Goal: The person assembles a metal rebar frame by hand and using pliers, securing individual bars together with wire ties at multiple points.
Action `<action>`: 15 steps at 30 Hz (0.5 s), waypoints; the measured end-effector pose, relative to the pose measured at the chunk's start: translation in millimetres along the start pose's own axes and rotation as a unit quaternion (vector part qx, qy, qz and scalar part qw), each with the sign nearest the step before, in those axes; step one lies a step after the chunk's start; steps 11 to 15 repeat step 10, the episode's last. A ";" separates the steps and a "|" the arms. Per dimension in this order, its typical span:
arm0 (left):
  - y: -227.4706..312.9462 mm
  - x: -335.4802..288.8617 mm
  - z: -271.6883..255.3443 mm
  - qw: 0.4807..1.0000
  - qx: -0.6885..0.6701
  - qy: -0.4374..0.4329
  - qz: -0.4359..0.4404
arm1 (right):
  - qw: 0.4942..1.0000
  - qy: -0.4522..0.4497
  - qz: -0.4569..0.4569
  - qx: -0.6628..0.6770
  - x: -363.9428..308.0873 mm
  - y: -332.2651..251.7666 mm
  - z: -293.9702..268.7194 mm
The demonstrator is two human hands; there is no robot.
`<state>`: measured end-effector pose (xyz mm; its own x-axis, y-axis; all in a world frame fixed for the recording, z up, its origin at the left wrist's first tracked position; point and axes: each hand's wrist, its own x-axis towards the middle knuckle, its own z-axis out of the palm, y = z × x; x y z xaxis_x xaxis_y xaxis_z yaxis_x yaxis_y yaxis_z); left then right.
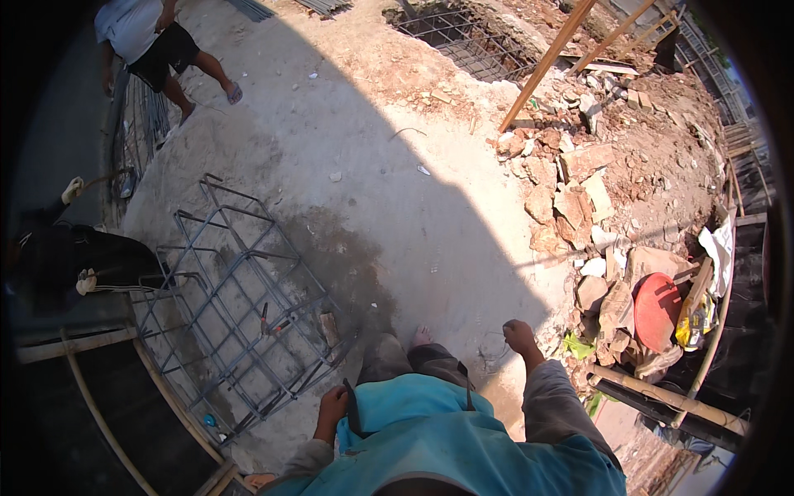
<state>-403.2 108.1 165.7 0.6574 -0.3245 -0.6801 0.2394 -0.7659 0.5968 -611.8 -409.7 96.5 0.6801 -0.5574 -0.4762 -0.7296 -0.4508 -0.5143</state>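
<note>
My left hand (332, 404) hangs by my left hip with the fingers curled. It is beside a dark strap on my clothing, and what it holds, if anything, is hidden. My right hand (519, 336) is held out to the right of my legs, fingers closed. Something thin and pale, perhaps wire, shows by its fingertips, too small to make out. Ahead and left of me, nearest my left hand, a cage of tied steel bars (217, 291) lies on the concrete. Inside it are a tool with orange-red handles (279, 327) and a piece of wood or rubble (329, 328).
A co-worker in dark clothes and pale gloves (73, 190) bends at the cage's left. Another person (162, 50) stands far left near bundled bars. Broken stone (571, 207), a red round object (656, 312) and bamboo poles (674, 401) lie right. A rebar-lined pit (467, 41) opens ahead.
</note>
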 end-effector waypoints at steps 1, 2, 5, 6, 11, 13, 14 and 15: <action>13.4 19.1 8.1 0.999 -0.013 0.015 0.038 | 0.999 0.032 0.014 0.010 39.9 0.2 -14.4; 24.5 33.4 12.8 0.997 -0.024 0.032 0.069 | 0.999 0.043 0.010 0.013 75.2 -14.6 -26.7; 98.9 63.4 16.6 0.988 -0.106 -0.013 -0.113 | 1.000 0.027 -0.005 -0.007 153.1 -75.6 -60.3; 77.6 79.9 19.5 0.983 -0.098 -0.023 -0.156 | 0.999 0.017 -0.036 -0.015 179.8 -105.1 -65.0; 21.8 160.2 36.3 0.990 0.053 -0.101 -0.084 | 0.999 -0.039 -0.021 -0.006 297.3 -133.1 -64.1; 21.8 160.2 36.3 0.990 0.053 -0.101 -0.084 | 0.999 -0.039 -0.021 -0.006 297.3 -133.1 -64.1; 21.8 160.2 36.3 0.990 0.053 -0.101 -0.084 | 0.999 -0.039 -0.021 -0.006 297.3 -133.1 -64.1; 21.8 160.2 36.3 0.990 0.053 -0.101 -0.084 | 0.999 -0.039 -0.021 -0.006 297.3 -133.1 -64.1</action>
